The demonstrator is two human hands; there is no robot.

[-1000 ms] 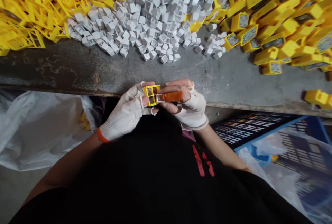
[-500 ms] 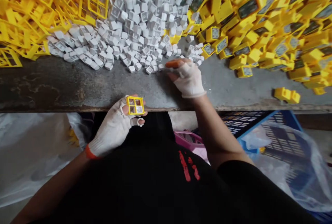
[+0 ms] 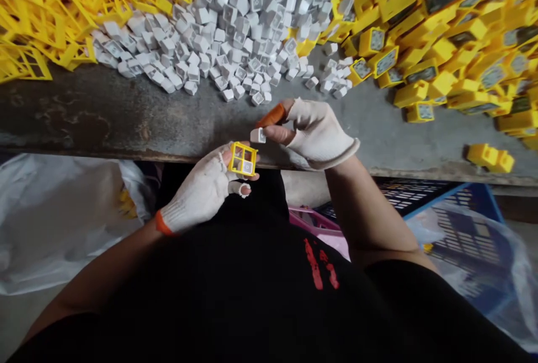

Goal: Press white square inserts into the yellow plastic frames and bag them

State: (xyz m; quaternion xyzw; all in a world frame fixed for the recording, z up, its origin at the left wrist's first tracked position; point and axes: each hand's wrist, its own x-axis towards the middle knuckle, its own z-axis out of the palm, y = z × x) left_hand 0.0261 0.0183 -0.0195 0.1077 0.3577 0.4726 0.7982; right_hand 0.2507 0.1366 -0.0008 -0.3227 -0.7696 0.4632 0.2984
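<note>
My left hand point(image 3: 202, 192), in a white fingerless glove, grips a small yellow four-cell frame point(image 3: 242, 159) at the bench's front edge. One lower cell holds a white cube. My right hand point(image 3: 313, 130), gloved with an orange finger cot, pinches a single white cube point(image 3: 258, 135) just above and to the right of the frame, a short gap apart from it. A large heap of white cubes point(image 3: 244, 27) lies on the grey bench point(image 3: 126, 116) beyond both hands.
Empty yellow frames point(image 3: 46, 21) are piled at the back left. Filled yellow blocks point(image 3: 445, 43) are heaped at the right, two lying apart near the edge point(image 3: 490, 157). A white plastic bag point(image 3: 54, 212) hangs lower left; a blue crate point(image 3: 462, 217) with a bag stands lower right.
My right hand reached out to the heap of white cubes, took one, and came back toward the frame. The left hand kept hold of the yellow frame near the bench edge.
</note>
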